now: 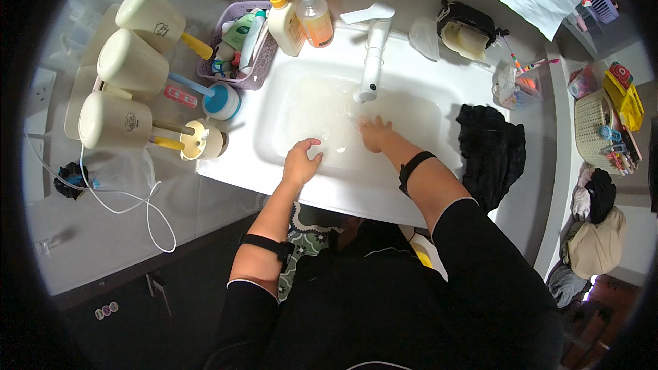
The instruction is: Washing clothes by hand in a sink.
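Observation:
My left hand hovers over the near left rim of the white sink, thumb and fingers apart, holding nothing. Below the spout of the white faucet, my right hand reaches down to the cloudy water in the basin. Its fingers are spread and no object shows in them; their tips meet the water. A crumpled black cloth lies over the sink's right ledge, to the right of my right forearm. The murky water hides the basin floor.
A purple basket of small items, a yellow-topped pump bottle and an orange liquid bottle stand at the back left. Cream cups hang on the left wall. A clear toothbrush holder stands at the right.

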Motion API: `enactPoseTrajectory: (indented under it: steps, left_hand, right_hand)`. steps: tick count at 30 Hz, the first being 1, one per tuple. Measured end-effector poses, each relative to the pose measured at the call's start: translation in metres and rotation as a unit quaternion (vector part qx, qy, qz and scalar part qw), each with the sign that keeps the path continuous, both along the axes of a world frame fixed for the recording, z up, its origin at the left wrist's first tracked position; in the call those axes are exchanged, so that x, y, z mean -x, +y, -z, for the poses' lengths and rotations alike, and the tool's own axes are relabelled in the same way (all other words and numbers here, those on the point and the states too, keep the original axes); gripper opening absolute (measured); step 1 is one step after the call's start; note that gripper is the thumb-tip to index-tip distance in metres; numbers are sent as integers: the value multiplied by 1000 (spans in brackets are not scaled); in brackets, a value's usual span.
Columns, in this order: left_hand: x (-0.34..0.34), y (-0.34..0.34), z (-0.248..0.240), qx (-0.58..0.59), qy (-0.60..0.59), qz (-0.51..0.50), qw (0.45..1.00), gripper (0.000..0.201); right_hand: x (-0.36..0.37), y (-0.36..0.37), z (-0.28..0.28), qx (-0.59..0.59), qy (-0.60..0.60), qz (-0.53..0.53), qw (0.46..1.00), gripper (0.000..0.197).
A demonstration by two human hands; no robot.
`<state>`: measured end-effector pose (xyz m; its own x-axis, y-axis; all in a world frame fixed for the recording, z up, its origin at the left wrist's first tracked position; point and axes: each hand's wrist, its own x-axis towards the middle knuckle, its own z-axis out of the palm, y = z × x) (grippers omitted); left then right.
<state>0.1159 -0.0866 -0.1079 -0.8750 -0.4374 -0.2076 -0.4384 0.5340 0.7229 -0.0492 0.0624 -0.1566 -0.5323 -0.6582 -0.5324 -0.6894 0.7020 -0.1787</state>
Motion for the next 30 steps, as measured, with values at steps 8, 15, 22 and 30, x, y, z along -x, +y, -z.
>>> enactPoseTrajectory:
  steps: [8, 15, 22, 30]
  left_hand:
    - [7, 6, 0, 24, -60, 35, 997, 34]
    - [8, 12, -6, 53, -115, 62, 990, 34]
    - [18, 23, -8, 72, -152, 88, 982, 32]
    - [65, 75, -4, 6, 11, 196, 980, 29]
  right_hand:
    - [2, -14, -6, 72, 8, -30, 997, 37]
    - [2, 1, -26, 99, -35, -47, 993, 35]
    - [8, 64, -96, -139, 107, -11, 984, 49]
    - [8, 172, -118, -129, 277, 111, 946, 18]
